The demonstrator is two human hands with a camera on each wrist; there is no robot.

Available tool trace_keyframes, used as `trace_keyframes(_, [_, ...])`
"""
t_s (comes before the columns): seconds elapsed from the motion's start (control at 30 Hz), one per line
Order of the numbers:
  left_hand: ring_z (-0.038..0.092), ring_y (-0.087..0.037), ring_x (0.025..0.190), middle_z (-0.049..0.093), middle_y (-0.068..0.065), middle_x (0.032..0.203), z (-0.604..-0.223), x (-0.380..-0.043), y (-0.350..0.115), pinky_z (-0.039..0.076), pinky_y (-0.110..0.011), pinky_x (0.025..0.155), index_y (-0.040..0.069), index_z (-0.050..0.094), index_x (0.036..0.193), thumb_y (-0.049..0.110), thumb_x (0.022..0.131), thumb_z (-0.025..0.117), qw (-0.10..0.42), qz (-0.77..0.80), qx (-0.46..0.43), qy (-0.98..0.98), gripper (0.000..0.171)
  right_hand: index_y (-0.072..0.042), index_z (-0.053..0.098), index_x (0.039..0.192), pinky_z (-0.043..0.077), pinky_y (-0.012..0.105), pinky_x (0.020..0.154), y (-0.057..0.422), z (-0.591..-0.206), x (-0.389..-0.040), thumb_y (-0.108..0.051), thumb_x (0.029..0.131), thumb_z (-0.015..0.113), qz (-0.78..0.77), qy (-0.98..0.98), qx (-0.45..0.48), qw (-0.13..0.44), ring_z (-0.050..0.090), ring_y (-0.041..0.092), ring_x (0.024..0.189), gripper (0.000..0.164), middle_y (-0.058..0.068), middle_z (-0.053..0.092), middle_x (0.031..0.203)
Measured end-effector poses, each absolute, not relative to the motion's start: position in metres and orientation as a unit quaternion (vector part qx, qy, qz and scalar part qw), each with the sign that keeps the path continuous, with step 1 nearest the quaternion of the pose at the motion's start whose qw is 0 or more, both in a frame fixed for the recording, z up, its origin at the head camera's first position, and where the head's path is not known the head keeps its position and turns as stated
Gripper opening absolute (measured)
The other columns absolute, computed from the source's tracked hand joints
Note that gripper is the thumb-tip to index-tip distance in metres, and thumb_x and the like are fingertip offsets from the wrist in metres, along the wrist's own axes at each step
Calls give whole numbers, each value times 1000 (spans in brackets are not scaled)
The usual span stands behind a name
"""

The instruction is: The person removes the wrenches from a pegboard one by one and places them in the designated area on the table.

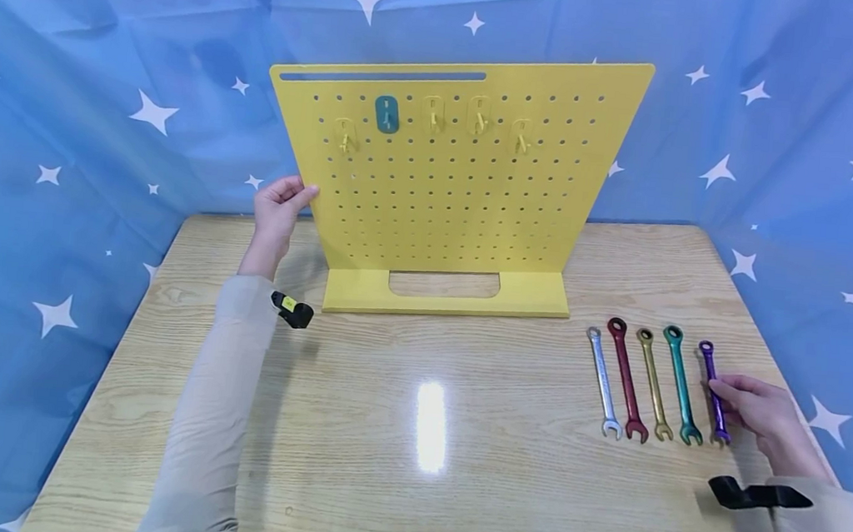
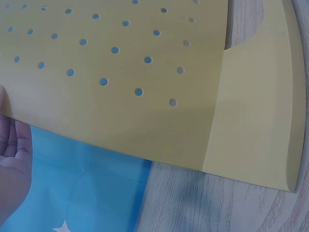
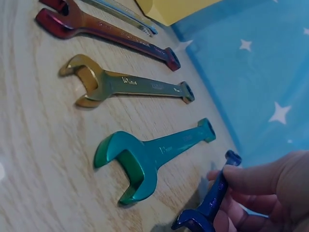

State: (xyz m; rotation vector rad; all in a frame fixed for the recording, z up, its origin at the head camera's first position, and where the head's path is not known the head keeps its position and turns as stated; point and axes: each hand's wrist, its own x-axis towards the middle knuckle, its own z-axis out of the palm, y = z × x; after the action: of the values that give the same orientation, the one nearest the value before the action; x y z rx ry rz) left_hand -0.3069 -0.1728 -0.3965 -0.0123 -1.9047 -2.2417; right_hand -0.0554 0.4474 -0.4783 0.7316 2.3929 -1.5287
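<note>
My left hand (image 1: 274, 219) grips the left edge of an upright yellow pegboard (image 1: 617, 82), thumb on its front face; in the left wrist view only part of that hand (image 2: 13, 164) shows. At the right, my right hand (image 1: 764, 414) pinches a purple combination wrench (image 1: 709, 363) between thumb and fingers. The right wrist view shows this wrench (image 3: 212, 200) tilted, its open end towards the camera. Beside it on the table lie a green wrench (image 1: 679, 379), a gold wrench (image 1: 654, 384), a red wrench (image 1: 625, 380) and a silver wrench (image 1: 602, 380), roughly parallel.
Several hooks are fixed across the pegboard's upper part, one a teal hook (image 1: 387, 115), the others yellow, such as the leftmost hook (image 1: 345, 133). The board's base stands on a wooden table (image 1: 354, 427). Behind hangs a blue star-patterned cloth (image 1: 210, 57).
</note>
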Motion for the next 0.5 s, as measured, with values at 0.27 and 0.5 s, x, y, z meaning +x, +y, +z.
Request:
trace_keyframes(0.27, [59, -6, 68, 64, 5, 70, -398, -307, -174, 51, -19, 72, 13, 68, 74, 1, 81, 71, 104, -759, -5, -643, 15, -39, 59, 67, 50, 23, 52, 444, -479, -58, -26, 93, 55, -481, 837, 243, 90, 53, 1, 59, 29, -19, 55, 66])
trace_keyframes(0.5, [59, -7, 68, 63, 5, 69, -399, -307, -174, 50, -19, 72, 14, 68, 73, 2, 81, 71, 107, -756, -6, -646, 15, -26, 64, 74, 50, 24, 51, 441, -479, -58, -24, 93, 57, -451, 857, 237, 76, 53, 2, 58, 20, -18, 55, 66])
